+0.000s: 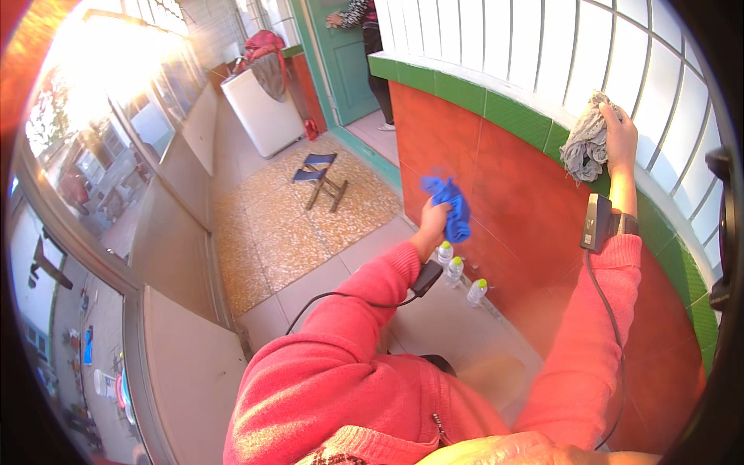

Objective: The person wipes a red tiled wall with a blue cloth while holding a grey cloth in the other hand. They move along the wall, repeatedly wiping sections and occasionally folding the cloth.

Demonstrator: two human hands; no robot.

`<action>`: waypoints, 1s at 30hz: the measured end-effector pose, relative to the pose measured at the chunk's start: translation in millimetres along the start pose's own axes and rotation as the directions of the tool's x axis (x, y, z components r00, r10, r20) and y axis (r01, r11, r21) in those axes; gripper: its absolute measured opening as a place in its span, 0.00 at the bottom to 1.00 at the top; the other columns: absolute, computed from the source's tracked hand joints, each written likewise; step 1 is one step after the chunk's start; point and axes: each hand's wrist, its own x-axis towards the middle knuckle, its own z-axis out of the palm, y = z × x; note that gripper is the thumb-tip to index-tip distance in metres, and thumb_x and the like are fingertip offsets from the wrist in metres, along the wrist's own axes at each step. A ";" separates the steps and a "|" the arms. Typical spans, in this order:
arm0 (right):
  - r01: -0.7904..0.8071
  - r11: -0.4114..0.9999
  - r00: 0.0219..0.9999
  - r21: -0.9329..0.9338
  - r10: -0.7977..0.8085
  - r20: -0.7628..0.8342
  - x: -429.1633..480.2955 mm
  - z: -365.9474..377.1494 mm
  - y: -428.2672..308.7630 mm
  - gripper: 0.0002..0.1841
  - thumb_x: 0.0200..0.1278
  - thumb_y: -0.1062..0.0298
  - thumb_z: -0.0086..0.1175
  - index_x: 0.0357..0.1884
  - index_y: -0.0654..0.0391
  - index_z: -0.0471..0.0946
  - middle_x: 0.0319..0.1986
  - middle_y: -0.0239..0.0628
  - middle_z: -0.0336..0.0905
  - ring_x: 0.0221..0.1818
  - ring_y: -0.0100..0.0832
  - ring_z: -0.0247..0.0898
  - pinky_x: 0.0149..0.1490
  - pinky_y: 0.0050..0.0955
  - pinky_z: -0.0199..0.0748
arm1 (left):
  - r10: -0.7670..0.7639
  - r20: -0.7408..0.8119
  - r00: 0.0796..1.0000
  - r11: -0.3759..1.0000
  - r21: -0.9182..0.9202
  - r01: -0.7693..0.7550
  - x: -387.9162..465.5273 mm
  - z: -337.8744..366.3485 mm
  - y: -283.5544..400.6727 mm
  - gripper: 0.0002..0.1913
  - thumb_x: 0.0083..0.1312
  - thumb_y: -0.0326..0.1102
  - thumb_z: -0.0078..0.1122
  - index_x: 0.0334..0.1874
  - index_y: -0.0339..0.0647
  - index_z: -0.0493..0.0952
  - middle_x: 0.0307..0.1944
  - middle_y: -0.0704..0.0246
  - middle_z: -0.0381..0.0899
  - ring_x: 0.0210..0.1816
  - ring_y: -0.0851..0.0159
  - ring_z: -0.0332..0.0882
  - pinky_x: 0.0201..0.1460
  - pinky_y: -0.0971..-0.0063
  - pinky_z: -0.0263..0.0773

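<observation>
My right hand (621, 136) is closed on a crumpled grey cloth (584, 145), up at the green tile edging (517, 116) below the white barred window (535, 43). Whether the cloth touches the tiles or the ledge, I cannot tell. Lower and to the left, my left hand (435, 224) grips a bunched blue cloth (456, 209) in front of the red wall (500, 192). Both wrists carry small black devices with cables.
Several clear bottles with yellow-green caps (455, 271) stand on the floor along the wall. A folding stool (318, 177) stands on the speckled tiles. Beyond are a white appliance (261, 113) with cloths on top and a person (375, 52) at the green door (354, 75). Glazed panels run along the left.
</observation>
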 end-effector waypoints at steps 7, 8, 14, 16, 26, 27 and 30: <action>-0.069 0.991 0.998 0.111 0.068 0.011 14.7 -3.6 22.7 0.23 0.60 0.54 0.57 0.45 0.67 0.81 0.35 0.36 0.82 0.37 0.26 0.73 0.45 0.27 0.70 | -0.201 -0.342 0.918 0.966 -0.227 0.127 -80.0 -210.3 62.6 0.13 0.68 0.31 0.40 0.48 0.35 0.73 0.37 0.59 0.81 0.37 0.52 0.82 0.42 0.54 0.82; -0.067 0.990 0.998 0.123 0.065 0.019 16.4 -4.1 25.2 0.23 0.60 0.54 0.57 0.46 0.67 0.81 0.35 0.37 0.82 0.38 0.27 0.74 0.46 0.27 0.70 | -0.206 -0.369 0.906 0.961 -0.250 0.117 -94.8 -224.6 65.2 0.14 0.69 0.32 0.39 0.49 0.35 0.73 0.38 0.58 0.81 0.38 0.52 0.83 0.43 0.54 0.82; -0.035 0.996 0.998 0.083 0.030 0.058 25.4 -10.8 37.8 0.24 0.62 0.54 0.56 0.47 0.68 0.80 0.39 0.37 0.81 0.40 0.27 0.74 0.48 0.26 0.70 | -0.212 -0.246 0.946 0.963 -0.218 0.159 -134.0 -248.9 75.5 0.17 0.68 0.34 0.40 0.52 0.31 0.73 0.42 0.53 0.82 0.41 0.51 0.83 0.47 0.53 0.82; -0.043 0.994 0.998 0.097 0.038 0.056 28.4 -11.9 41.3 0.24 0.63 0.54 0.56 0.49 0.68 0.80 0.41 0.37 0.81 0.42 0.27 0.75 0.50 0.26 0.70 | -0.235 -0.263 0.936 0.963 -0.196 0.187 -134.7 -250.0 77.9 0.20 0.69 0.36 0.39 0.55 0.30 0.72 0.47 0.52 0.81 0.46 0.50 0.82 0.52 0.53 0.79; -0.357 0.838 0.924 0.413 0.252 0.286 27.1 -12.8 31.5 0.24 0.69 0.55 0.51 0.58 0.63 0.76 0.50 0.34 0.78 0.49 0.30 0.77 0.55 0.28 0.73 | -0.214 -0.287 0.934 0.948 -0.289 0.129 -145.6 -263.6 93.7 0.18 0.70 0.37 0.42 0.53 0.29 0.72 0.45 0.52 0.80 0.43 0.50 0.82 0.51 0.53 0.81; -0.414 0.800 0.899 0.434 0.284 0.333 27.6 -13.5 31.3 0.24 0.69 0.55 0.51 0.59 0.63 0.75 0.50 0.34 0.78 0.49 0.30 0.77 0.55 0.28 0.74 | -0.211 -0.284 0.935 0.946 -0.301 0.122 -148.0 -265.3 96.2 0.19 0.70 0.37 0.42 0.54 0.29 0.72 0.45 0.51 0.80 0.44 0.50 0.82 0.51 0.53 0.81; -0.405 0.837 0.906 0.369 0.313 0.285 29.6 -15.2 35.8 0.26 0.68 0.52 0.52 0.58 0.63 0.76 0.48 0.36 0.78 0.45 0.32 0.79 0.52 0.30 0.77 | -0.200 -0.272 0.941 0.949 -0.293 0.117 -153.4 -270.3 104.3 0.20 0.70 0.38 0.41 0.55 0.29 0.71 0.48 0.50 0.80 0.46 0.50 0.82 0.52 0.53 0.80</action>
